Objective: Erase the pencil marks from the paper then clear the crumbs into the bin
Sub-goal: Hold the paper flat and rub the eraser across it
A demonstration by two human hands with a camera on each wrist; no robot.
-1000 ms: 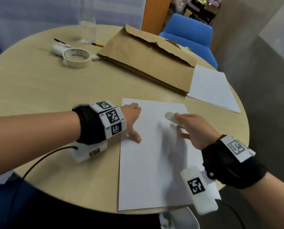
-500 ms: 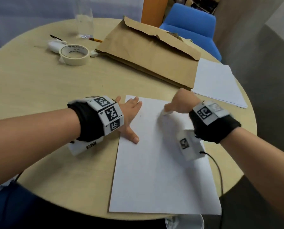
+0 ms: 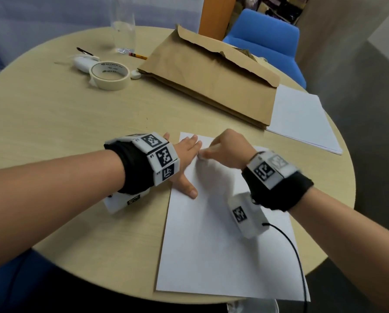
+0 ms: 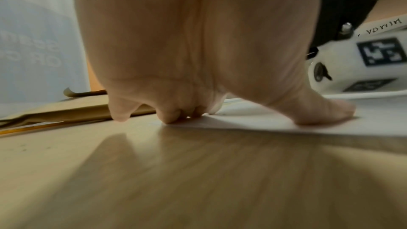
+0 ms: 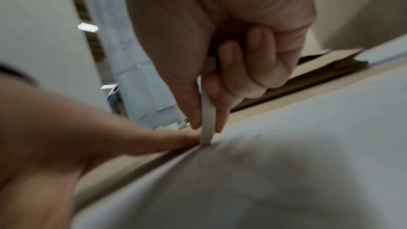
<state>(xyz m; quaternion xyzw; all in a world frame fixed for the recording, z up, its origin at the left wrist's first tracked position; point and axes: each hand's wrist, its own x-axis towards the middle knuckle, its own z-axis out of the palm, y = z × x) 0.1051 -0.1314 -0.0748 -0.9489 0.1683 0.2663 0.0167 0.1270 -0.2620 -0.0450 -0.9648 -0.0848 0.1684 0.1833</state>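
Note:
A white sheet of paper (image 3: 223,233) lies on the round wooden table (image 3: 53,123) in front of me. My left hand (image 3: 184,159) lies flat on the sheet's upper left corner, fingers straight, thumb spread. My right hand (image 3: 223,147) pinches a thin white eraser (image 5: 208,116) between thumb and fingers. The eraser's tip presses on the paper (image 5: 286,163) right beside the left fingertips (image 5: 176,138). In the head view only the eraser's tip (image 3: 201,157) shows under the right hand. Any pencil marks are too faint to tell.
A brown paper bag (image 3: 211,80) lies flat behind the sheet, with a stack of white paper (image 3: 302,118) to its right. A tape roll (image 3: 109,75), a pencil (image 3: 138,55), a pen and a glass (image 3: 123,30) sit far left. A blue chair (image 3: 266,39) stands beyond.
My right hand has carried the eraser leftward and turned it tip-down onto the paper next to the left fingers. The left hand has stayed pressed on the sheet's corner.

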